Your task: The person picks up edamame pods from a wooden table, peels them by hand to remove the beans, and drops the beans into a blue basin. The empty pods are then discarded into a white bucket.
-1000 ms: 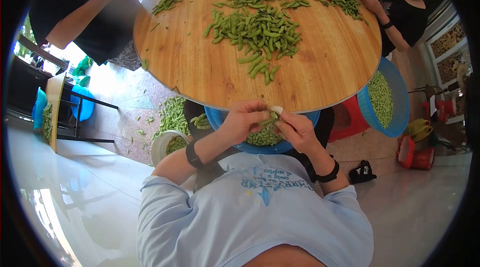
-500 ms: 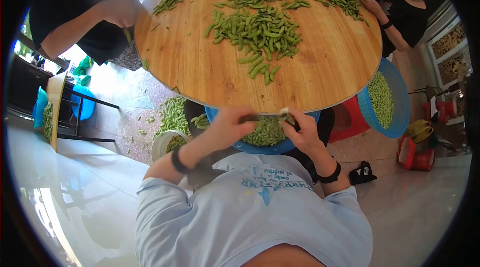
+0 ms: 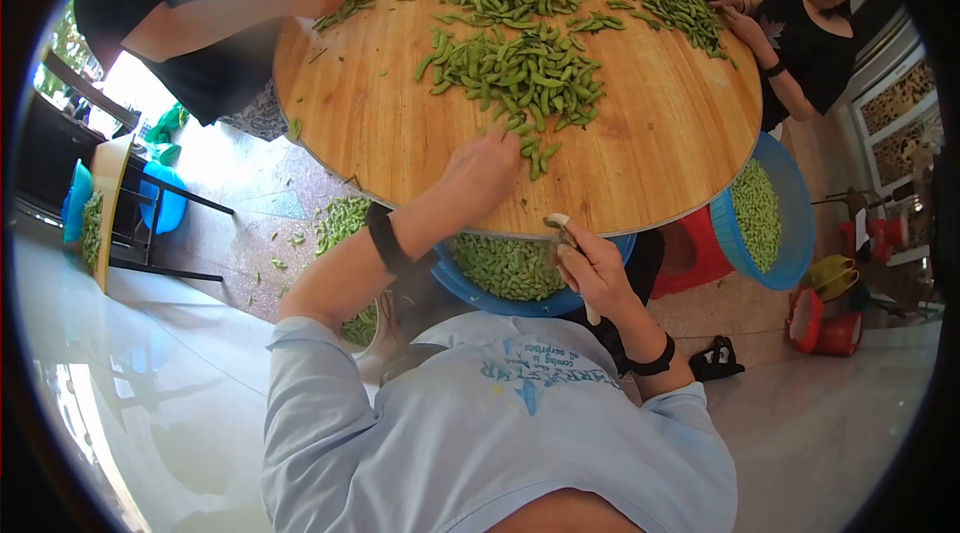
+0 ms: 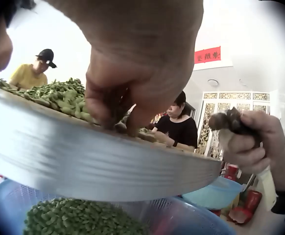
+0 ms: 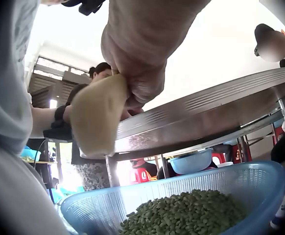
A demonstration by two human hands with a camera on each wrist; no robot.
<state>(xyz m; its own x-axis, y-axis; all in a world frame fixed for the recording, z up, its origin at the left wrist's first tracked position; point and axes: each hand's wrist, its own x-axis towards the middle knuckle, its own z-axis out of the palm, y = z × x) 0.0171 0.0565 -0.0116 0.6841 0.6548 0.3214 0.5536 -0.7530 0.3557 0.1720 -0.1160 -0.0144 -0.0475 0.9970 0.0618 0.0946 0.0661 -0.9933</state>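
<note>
Fresh green soybean pods lie heaped on a round wooden table. My left hand reaches over the table's near edge, its fingertips down at the closest pods. In the left wrist view the thumb and fingers of this left hand pinch at the tabletop, mostly hiding what is between them. At the table's rim, my right hand curls round a long pale thing that sticks out below the fist; I cannot tell its kind. Something dark shows at the right fingertips.
Shelled beans fill a blue basket under the table edge. Another blue basin of beans stands at right, beside a red stool. Pods lie on the floor at left near a pale bucket. Other people sit around the table.
My hands were together over the basket, then parted. The left hand has moved forward onto the table, to the nearest pods. The right hand stays near the rim, slightly lower.
</note>
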